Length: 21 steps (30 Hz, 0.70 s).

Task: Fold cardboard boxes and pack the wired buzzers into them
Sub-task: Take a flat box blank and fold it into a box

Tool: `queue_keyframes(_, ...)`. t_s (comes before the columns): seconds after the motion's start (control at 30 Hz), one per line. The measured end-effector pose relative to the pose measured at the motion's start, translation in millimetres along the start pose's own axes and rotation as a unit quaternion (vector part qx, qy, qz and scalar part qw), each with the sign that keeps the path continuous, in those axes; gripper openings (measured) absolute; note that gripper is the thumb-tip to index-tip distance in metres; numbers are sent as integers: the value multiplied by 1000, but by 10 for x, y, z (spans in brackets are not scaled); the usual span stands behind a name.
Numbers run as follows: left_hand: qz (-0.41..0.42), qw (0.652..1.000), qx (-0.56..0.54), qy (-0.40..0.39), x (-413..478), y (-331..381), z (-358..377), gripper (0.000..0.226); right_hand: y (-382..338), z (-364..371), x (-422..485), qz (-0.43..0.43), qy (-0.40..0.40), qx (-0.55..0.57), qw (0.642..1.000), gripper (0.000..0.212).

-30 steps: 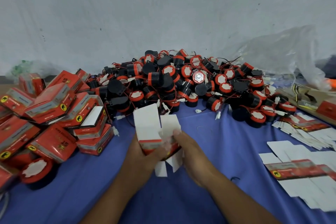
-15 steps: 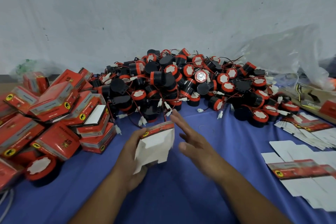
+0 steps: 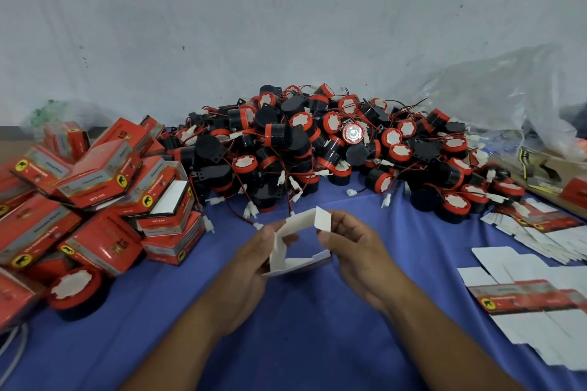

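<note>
Half a second ago only my left hand point(image 3: 254, 263) had the box point(image 3: 297, 263) and my right hand point(image 3: 352, 251) was flat and reaching. Now both hands hold it above the blue cloth point(image 3: 305, 343). The left grips one wall, and the right pinches an upright end flap point(image 3: 322, 218). The box is now an open sleeve with its white inside toward me, so I judge the folding is half done. The ends are not yet closed and no buzzer is in it.

Counting from near to far:
- One box is in my hands.
- One loose buzzer point(image 3: 76, 290) lies at my near left.
- There are two groups of flat blanks, a near group point(image 3: 524, 295) and a farther fan point(image 3: 540, 232) – I cannot count the sheets.
- Packed boxes point(image 3: 95, 187) are at the left, more than ten, some partly hidden.
- The buzzer pile point(image 3: 317, 143) is behind, many dozens, tangled in wires.
- One clear plastic bag point(image 3: 492, 98) is at the far right.
</note>
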<state>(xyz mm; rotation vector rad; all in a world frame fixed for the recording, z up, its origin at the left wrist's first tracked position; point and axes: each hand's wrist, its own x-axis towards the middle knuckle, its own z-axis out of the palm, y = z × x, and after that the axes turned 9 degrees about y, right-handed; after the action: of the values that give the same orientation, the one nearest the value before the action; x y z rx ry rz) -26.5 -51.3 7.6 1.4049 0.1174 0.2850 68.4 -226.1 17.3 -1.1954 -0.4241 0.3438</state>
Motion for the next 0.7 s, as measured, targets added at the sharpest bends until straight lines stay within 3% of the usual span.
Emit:
queue_keyframes(0.13,-13,998,63,-27,-7,34,5,48,-17,13,-49,30,-35,5,999,27)
queue_keyframes(0.27,-1,991,121,49,12,36,13,37,-24,81,-117,32,-91,-64,993,25)
queue_keyframes(0.4,14,992,116,55,24,-22,-35,29,-35,104,-141,25,-115,-126,985,30)
queue_keyframes(0.5,-3,998,58,40,28,-30,-47,30,7,113,-113,1,-34,-152,988,27)
queue_keyframes(0.6,29,996,47,-68,-51,-70,-10,26,7,107,-35,28,94,-48,994,16)
queue_keyframes(0.63,54,994,71,-69,-62,-78,13,26,-1,78,-9,39,115,-16,993,14)
queue_keyframes(0.7,117,977,155,-92,-48,4,96,48,-3,15,22,52,128,8,990,14)
